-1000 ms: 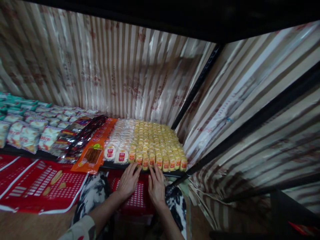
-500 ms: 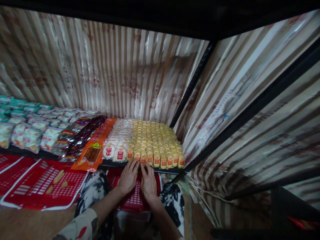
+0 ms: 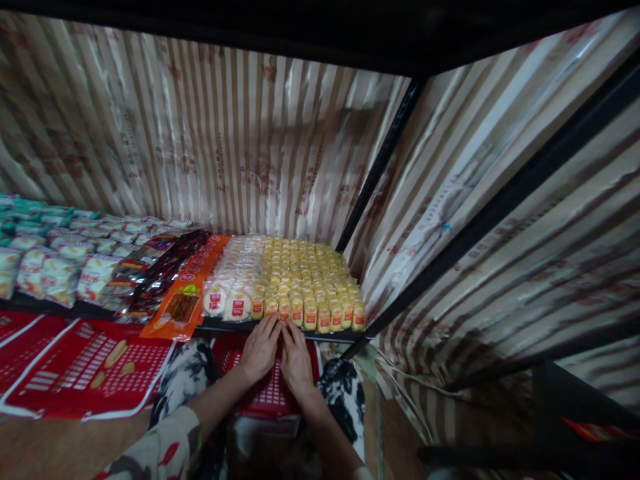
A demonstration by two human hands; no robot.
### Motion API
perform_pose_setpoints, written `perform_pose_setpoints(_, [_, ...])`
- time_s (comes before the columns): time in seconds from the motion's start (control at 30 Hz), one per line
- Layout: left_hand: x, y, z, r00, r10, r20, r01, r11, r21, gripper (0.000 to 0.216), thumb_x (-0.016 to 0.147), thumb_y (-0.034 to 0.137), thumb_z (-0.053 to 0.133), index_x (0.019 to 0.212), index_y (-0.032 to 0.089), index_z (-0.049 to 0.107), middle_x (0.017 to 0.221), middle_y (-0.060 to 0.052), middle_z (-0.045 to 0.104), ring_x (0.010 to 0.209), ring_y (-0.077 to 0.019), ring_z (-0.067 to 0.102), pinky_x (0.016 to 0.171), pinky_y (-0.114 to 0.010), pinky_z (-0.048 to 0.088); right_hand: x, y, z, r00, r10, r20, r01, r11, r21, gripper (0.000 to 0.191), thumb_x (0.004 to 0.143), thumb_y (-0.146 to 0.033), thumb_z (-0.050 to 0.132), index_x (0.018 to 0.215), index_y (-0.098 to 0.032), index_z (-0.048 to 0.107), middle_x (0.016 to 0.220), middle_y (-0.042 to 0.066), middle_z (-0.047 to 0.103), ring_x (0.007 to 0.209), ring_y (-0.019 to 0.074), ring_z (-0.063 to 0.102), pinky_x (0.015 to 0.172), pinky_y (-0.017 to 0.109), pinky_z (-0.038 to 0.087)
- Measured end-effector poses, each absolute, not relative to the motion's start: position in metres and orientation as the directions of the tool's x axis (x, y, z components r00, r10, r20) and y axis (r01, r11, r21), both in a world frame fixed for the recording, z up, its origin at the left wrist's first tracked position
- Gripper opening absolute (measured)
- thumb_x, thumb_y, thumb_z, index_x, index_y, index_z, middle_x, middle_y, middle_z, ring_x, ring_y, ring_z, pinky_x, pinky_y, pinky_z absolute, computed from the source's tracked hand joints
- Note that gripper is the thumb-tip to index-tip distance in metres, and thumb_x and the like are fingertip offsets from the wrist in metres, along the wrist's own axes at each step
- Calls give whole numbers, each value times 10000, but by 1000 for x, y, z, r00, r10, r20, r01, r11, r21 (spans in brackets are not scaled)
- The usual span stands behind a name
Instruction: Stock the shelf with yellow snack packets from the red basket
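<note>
At the front of a low black shelf [image 3: 223,326], my left hand [image 3: 261,350] and my right hand [image 3: 296,360] lie close side by side, fingers stretched forward. Their fingertips are at the lower front of the yellow wrapped cakes [image 3: 310,313], which stand in tight rows. Whether the tips press on a wrapper is too dim to tell. Neither hand appears to hold anything. To the left of the yellow rows are clear packs of white round cakes [image 3: 237,305] with red labels. Beside those lies a row of orange snack packs [image 3: 183,307].
Dark foil packs [image 3: 145,273] and white snack bags [image 3: 60,273] fill the shelf further left. Red baskets [image 3: 75,393] stand below, one between my knees. A black post [image 3: 383,163] and slanted bar [image 3: 480,207] frame the right side, before striped sheeting [image 3: 225,133].
My left hand has shifted slightly right along the yellow front row, and its fingertips are now nearer my right hand's. The view has moved a little; the packs keep their places.
</note>
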State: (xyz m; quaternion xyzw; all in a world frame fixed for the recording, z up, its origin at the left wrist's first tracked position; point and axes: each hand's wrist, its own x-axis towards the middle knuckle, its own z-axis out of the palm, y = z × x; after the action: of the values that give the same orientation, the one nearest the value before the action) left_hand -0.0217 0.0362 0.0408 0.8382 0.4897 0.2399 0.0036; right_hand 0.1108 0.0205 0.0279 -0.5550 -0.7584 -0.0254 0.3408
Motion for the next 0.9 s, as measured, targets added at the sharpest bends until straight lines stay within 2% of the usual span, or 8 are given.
perform_pose_setpoints(0.17, [-22,37,39,421,810,408,817,-534,217,524,767,47,366,1279,114,448,1394,-133,389,1302,-259,318,1025,-451,368,129,12,32,6,795,607,903,256,-344,483,824,-85,339,1279,-168,475,1326,112,437,1244,211,355,1007,429,380])
perform_pose_setpoints(0.27, [-23,36,38,416,800,432,811,-542,222,523,782,55,363,1293,136,434,1410,-120,368,1318,-252,290,1026,-454,369,140,16,30,57,805,590,918,190,-347,505,831,-102,340,1328,-153,411,1340,114,422,1239,213,350,1006,418,373])
perform_pose_setpoints(0.53, [-22,35,40,412,804,428,814,-536,223,506,780,54,364,1273,123,458,1393,-123,388,1308,-259,306,1033,-452,369,144,27,29,44,834,551,909,195,-367,536,822,-75,304,1346,-150,388,1336,117,424,1235,199,357,994,375,385])
perform_pose_setpoints(0.77, [-23,34,40,421,795,438,804,-550,225,541,750,30,366,1278,115,450,1399,-129,377,1310,-263,298,1037,-448,365,154,20,27,143,760,634,912,148,-383,479,860,-142,325,1332,-173,402,1413,112,310,1284,248,263,1001,477,340])
perform_pose_setpoints(0.9, [-22,35,38,424,794,435,811,-547,207,522,753,34,376,1265,90,460,1391,-143,381,1312,-268,290,1053,-435,345,159,25,22,156,783,602,893,149,-425,485,873,-158,319,1356,-182,362,1384,117,352,1256,240,297,992,477,346])
